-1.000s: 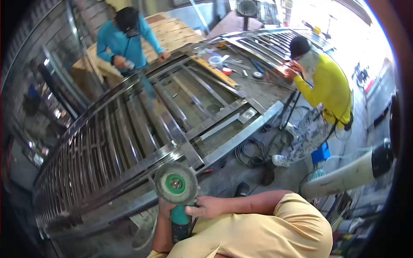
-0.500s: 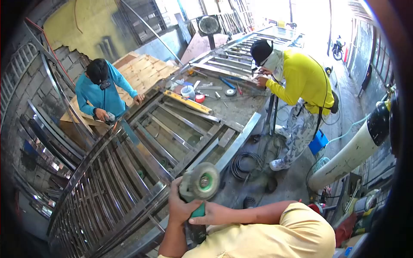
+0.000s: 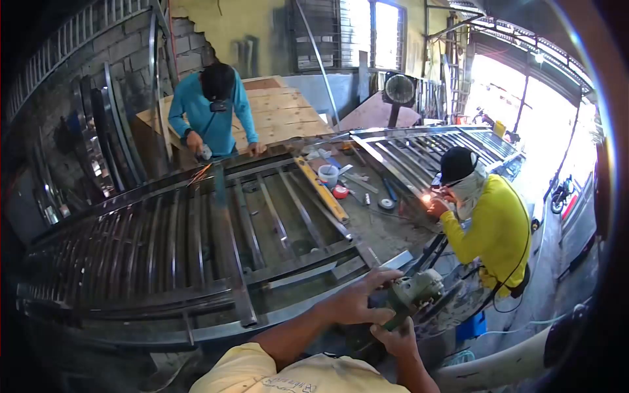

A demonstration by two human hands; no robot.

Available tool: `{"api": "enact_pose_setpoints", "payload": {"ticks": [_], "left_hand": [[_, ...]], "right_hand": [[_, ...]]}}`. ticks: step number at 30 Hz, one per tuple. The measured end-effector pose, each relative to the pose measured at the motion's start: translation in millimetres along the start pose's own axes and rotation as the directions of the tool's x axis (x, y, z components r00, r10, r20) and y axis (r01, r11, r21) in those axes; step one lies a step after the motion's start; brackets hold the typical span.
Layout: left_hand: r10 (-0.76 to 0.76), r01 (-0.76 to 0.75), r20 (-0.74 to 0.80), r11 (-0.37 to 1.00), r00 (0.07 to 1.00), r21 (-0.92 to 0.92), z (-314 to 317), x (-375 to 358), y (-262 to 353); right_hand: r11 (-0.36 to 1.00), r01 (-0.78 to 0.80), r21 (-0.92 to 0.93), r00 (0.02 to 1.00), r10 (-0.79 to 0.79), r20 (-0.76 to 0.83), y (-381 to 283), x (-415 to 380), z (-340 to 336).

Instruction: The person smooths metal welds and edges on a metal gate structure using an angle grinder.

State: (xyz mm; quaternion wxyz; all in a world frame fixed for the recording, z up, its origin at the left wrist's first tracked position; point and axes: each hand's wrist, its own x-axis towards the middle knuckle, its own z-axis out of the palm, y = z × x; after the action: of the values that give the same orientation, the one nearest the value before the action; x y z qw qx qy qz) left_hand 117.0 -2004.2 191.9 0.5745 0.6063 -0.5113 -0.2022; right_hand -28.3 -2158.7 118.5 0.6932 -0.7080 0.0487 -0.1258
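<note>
An angle grinder (image 3: 414, 291) with a grey-green body is held out in front of my chest, its head pointing to the right. My left hand (image 3: 354, 300) is closed on its near left side, fingers over the top and thumb below. My right hand (image 3: 397, 339) grips the body from underneath. The disc cannot be made out from this side. Just beyond my hands lies the near edge of a large metal grille (image 3: 246, 288) made of parallel bars.
Across the grille, a person in blue (image 3: 213, 111) works a power tool that throws sparks. On the right, a person in yellow (image 3: 488, 216) bends over a bright glowing spot on the frame. A yellow spirit level (image 3: 321, 190), a white tub (image 3: 328, 173) and a gas cylinder (image 3: 495, 367) are around.
My view has levelled and turned. The grinder has moved right in the picture and turned, so its disc no longer faces me. Sparks and a bright glow now show at the two co-workers.
</note>
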Motion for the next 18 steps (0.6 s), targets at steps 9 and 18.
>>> {"api": "enact_pose_setpoints", "payload": {"ticks": [9, 18], "left_hand": [[-0.332, 0.356, -0.19, 0.929, 0.924, 0.105, -48, 110, -142], [-0.353, 0.281, -0.053, 0.636, 0.934, 0.718, -128, 273, -401]], "right_hand": [[0.998, -0.064, 0.002, 0.98, 0.063, -0.186, -1, 30, -73], [0.927, -0.103, -0.36, 0.933, -0.035, -0.357, 70, 74, -133]]}}
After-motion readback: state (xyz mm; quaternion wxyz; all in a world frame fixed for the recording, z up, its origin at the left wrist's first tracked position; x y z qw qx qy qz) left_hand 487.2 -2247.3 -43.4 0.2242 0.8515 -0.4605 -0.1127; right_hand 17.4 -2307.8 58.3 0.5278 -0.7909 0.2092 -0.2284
